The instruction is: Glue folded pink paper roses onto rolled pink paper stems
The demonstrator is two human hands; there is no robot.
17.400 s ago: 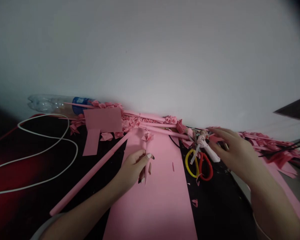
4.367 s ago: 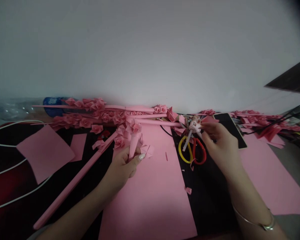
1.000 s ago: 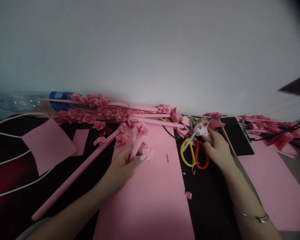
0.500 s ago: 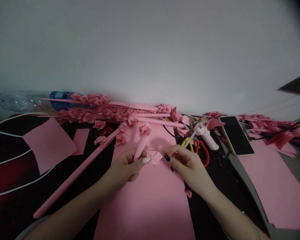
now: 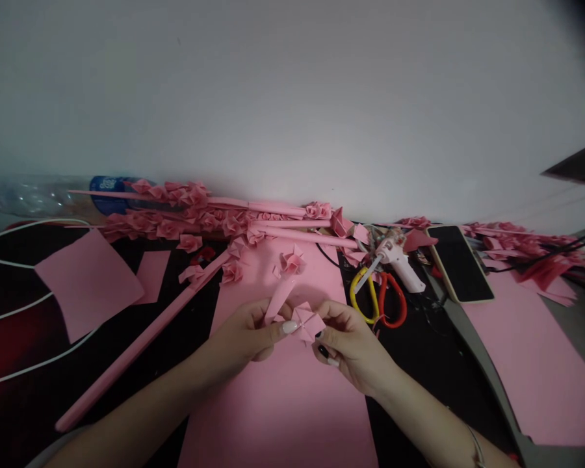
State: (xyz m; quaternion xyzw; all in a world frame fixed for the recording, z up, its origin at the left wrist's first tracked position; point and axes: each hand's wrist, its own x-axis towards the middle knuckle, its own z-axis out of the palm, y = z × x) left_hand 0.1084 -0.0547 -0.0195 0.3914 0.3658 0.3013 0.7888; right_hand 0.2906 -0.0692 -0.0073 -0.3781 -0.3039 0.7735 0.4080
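My left hand [image 5: 256, 328] is closed on a folded pink paper flower [image 5: 306, 322], its thumb pressed on the near petals. A short rolled paper stem [image 5: 279, 299] rises from between the same fingers. My right hand [image 5: 353, 341] pinches the flower's right petal between thumb and fingers. Just beyond, a paper rose [image 5: 292, 260] lies above the stem; whether it is joined to it I cannot tell. Beneath both hands stretches a large pink paper sheet [image 5: 283, 416].
Scissors [image 5: 392, 302] with yellow and red handles and a glue gun [image 5: 400, 260] lie right of the hands, near a phone [image 5: 461, 263]. A long paper tube [image 5: 141, 351] slants at left beside a square sheet [image 5: 90, 279]. Behind are paper flowers [image 5: 175, 224] and a plastic bottle [image 5: 34, 196].
My right hand has moved in to the left and now grips the flower, where it was slightly apart before. The flower has shifted a little down and right, and the view has turned slightly.
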